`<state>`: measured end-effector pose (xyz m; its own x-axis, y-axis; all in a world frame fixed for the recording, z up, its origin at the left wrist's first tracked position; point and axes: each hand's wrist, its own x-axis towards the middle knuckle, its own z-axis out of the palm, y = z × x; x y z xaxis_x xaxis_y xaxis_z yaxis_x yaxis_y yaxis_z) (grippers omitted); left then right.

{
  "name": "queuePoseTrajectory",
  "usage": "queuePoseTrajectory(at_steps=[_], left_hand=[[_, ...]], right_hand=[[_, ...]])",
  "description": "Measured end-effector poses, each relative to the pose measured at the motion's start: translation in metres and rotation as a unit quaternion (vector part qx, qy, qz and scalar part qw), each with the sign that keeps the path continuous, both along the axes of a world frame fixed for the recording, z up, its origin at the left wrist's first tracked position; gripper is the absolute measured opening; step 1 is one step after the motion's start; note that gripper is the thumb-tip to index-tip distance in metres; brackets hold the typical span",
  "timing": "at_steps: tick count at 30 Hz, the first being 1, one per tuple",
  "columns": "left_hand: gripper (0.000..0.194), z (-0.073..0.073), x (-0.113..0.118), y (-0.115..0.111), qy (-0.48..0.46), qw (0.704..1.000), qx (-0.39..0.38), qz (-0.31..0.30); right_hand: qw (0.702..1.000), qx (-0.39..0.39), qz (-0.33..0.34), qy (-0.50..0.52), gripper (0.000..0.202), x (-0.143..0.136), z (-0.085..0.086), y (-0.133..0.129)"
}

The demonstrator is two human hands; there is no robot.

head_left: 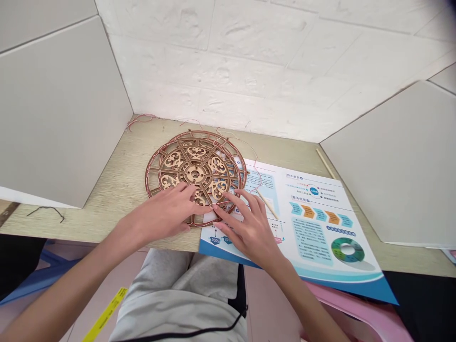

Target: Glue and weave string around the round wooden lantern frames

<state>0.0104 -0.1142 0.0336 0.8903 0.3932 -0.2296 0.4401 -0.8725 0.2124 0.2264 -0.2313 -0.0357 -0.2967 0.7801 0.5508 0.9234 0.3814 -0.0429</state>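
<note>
A round brown wooden openwork wheel (195, 174), cut with scrolls and spokes, lies partly on a printed sheet. A larger, thinner ring (151, 172) shows around it. Thin reddish string (258, 164) runs round the rims and loops out to the right. My left hand (162, 209) lies over the wheel's lower left, its fingers bent and one fingertip at the lower rim. My right hand (251, 225) reaches in from the lower right, fingers curved. The fingertips of both hands meet at the string on the rim; the exact grip is partly hidden.
The printed sheet (313, 256) overhangs the front edge of the wooden table (117, 175). A thin stick (268, 203) lies on it, another stick (326, 164) farther back. Loose string (140, 121) and a black wire (46, 209) lie left. Grey panels (60, 109) flank both sides; a white wall (228, 61) stands behind.
</note>
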Motion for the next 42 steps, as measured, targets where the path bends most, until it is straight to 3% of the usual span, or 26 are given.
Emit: queuePoseTrajectory(at_steps=[4,7,12,16,21,27,38,42], left_hand=[[0.065,-0.002,-0.008,0.001,-0.043,0.999,-0.031,0.01],[0.058,-0.007,-0.012,-0.001,-0.076,0.996,-0.039,0.037],[0.036,-0.022,-0.004,-0.012,-0.146,0.985,0.039,0.082],[0.025,-0.03,0.005,-0.015,-0.16,0.977,0.089,0.113],[0.025,-0.027,0.007,-0.011,-0.149,0.981,0.074,0.1],[0.026,-0.028,0.004,-0.011,-0.15,0.98,0.064,0.11],[0.026,-0.03,0.006,-0.009,-0.184,0.975,0.036,0.12],[0.023,-0.033,0.006,-0.009,-0.186,0.974,0.035,0.123]], right_hand=[[1.0,0.008,0.009,-0.019,0.026,0.001,0.001,0.0],[1.0,0.002,0.007,-0.021,0.028,0.0,0.0,-0.003],[1.0,-0.007,0.02,-0.011,0.036,-0.003,-0.003,-0.007],[0.999,0.008,0.03,-0.009,0.031,-0.007,-0.002,-0.004],[0.999,0.012,0.041,0.005,0.023,-0.009,-0.003,-0.001],[0.999,-0.009,0.038,0.016,0.035,-0.008,-0.008,-0.008],[0.998,0.0,0.058,0.012,0.036,-0.005,-0.007,-0.009],[0.996,-0.019,0.054,0.072,0.044,-0.002,-0.011,-0.008]])
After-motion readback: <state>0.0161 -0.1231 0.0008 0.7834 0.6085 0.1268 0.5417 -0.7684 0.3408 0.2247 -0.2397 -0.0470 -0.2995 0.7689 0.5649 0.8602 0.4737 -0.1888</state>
